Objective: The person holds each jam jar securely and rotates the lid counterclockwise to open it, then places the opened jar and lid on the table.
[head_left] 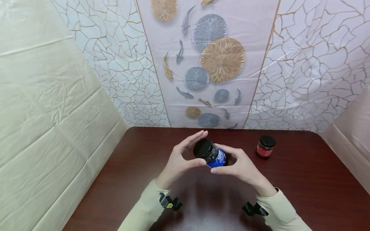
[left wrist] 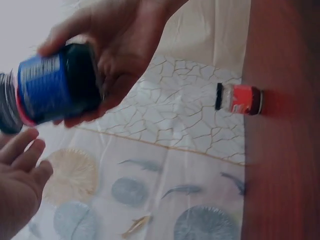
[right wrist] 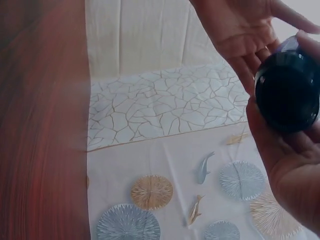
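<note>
A glass jar with a black lid and blue label [head_left: 218,159] is held above the table, tilted with its lid toward the left. My right hand [head_left: 242,165] grips the lower part of the jar, thumb on the near side and fingers behind. Around the lid end, my left hand [head_left: 180,162] has its fingers spread and fairly straight, the thumb close by the lid's lower edge. In the left wrist view, the left fingertips [left wrist: 36,150] show just beside the lid. The right wrist view shows the dark base of the jar [right wrist: 287,97].
A smaller jar with a black lid and red label [head_left: 264,151] stands upright at the back right of the dark red-brown table [head_left: 144,150]. Patterned cloth [head_left: 115,64] hangs behind the table, with a cream cloth [head_left: 57,128] along the left side.
</note>
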A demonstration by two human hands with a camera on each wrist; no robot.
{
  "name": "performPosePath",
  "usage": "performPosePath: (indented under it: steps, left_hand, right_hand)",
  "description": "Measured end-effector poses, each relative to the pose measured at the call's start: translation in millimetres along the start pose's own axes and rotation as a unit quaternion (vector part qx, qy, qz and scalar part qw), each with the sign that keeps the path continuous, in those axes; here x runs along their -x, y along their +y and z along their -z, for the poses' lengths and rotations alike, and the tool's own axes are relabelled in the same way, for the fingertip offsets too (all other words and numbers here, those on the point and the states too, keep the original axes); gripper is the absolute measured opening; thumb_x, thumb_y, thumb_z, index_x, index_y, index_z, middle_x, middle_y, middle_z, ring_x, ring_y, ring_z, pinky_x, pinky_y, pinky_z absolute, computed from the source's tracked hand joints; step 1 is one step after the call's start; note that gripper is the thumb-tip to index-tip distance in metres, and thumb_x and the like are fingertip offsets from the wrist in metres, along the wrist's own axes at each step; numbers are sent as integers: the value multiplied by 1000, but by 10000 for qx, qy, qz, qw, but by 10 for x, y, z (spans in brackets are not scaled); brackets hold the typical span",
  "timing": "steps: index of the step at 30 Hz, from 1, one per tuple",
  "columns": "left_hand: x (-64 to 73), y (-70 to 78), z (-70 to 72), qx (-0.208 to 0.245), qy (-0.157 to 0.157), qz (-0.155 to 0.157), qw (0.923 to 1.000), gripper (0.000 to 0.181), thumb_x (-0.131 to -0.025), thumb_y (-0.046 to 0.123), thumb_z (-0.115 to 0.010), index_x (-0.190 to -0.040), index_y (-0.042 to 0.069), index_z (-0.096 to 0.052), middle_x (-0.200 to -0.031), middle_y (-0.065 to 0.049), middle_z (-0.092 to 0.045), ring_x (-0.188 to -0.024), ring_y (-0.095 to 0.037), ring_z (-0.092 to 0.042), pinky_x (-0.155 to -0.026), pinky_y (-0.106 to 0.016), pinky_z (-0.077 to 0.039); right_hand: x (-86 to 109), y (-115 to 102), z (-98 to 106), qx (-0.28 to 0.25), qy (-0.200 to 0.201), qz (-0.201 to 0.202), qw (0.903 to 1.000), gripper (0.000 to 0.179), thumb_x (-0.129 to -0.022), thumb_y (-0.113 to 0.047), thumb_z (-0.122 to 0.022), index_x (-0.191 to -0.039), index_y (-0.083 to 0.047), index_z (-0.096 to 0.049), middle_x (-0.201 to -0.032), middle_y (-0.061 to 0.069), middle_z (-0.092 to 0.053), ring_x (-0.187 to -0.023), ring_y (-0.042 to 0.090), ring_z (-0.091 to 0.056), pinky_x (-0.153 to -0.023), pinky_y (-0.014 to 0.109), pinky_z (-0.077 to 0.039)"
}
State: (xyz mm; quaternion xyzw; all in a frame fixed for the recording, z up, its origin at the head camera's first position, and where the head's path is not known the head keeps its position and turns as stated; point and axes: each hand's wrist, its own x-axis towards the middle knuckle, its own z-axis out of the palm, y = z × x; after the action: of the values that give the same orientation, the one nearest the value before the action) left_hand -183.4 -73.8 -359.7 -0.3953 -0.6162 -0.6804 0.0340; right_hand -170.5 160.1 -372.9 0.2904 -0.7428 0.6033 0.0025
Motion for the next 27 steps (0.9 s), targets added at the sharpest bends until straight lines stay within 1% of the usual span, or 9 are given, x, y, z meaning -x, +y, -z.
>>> performPosePath:
  steps: [3,5,9,11,14,16,21,24,27]
  left_hand:
    - [15,94,76,390,-494,-89,9980,77,-86,22,-82,-152,8,-45,-155,-12,-45,-144,-35,-37,-113,-41,-39]
    - [19,175,129,393,-803,-83,9960,76,-87,18,-81,-152,7,-44,-155,-13,-44,-145,-36,-36,-116,-43,-35]
    - [14,378,200,44,-1381,-9,9904,72,-87,12,-80,-150,3,-45,-154,-12,-46,-145,-33,-37,-118,-47,-31]
    - [13,410,229,-197,-1594,-56,9870,72,-87,11,-80,-150,3,-46,-153,-12,-48,-145,-32,-38,-118,-49,-30]
    - [19,357,269,-433,-1778,-132,9830,72,-85,2,-80,-149,3,-48,-151,-10,-50,-145,-32,-38,-118,-49,-31]
    - [32,292,291,-596,-1808,-172,9816,74,-82,-2,-80,-149,5,-49,-151,-8,-51,-144,-30,-39,-118,-48,-31]
    - [67,248,284,-986,-1679,-377,9801,78,-74,-10,-84,-145,4,-54,-146,-7,-55,-142,-29,-43,-118,-47,-31]
    - [80,243,261,-1235,-1490,-513,9798,76,-74,-6,-85,-143,5,-56,-144,-5,-58,-140,-27,-46,-118,-46,-30]
    - [84,229,234,-1513,-1152,-553,9802,72,-75,-1,-87,-141,7,-59,-142,-3,-60,-137,-25,-49,-118,-44,-32]
  right_hand:
    - [-1,-11,17,-294,-385,206,9986,64,-81,-4,-83,-140,-6,-59,-129,10,-65,-103,24,-66,-82,35,-59]
    - [0,-12,24,-507,-653,359,9959,63,-81,-2,-82,-139,-2,-58,-127,11,-66,-104,23,-66,-83,37,-60]
    - [7,-9,21,-961,-1159,554,9871,58,-81,0,-79,-136,-4,-61,-121,10,-69,-101,22,-67,-82,38,-60]
    - [10,0,14,-1126,-1354,614,9824,56,-82,0,-78,-135,-7,-62,-118,10,-70,-98,22,-68,-81,39,-60]
    - [6,20,5,-1293,-1559,664,9770,55,-83,-2,-76,-136,-10,-63,-117,11,-70,-96,23,-68,-81,39,-60]
    - [3,30,0,-1390,-1633,623,9747,54,-84,-2,-76,-136,-9,-62,-119,11,-70,-98,23,-68,-82,40,-60]
    - [1,39,-16,-1458,-1686,510,9735,58,-83,1,-77,-138,-3,-58,-123,13,-67,-102,25,-67,-85,40,-59]
    - [-2,25,-34,-1275,-1554,418,9787,60,-82,3,-77,-138,-1,-56,-124,16,-65,-103,27,-67,-87,41,-59]
    - [-5,4,-53,-944,-1224,265,9876,62,-81,2,-80,-138,-4,-55,-122,17,-65,-101,29,-68,-85,41,-59]
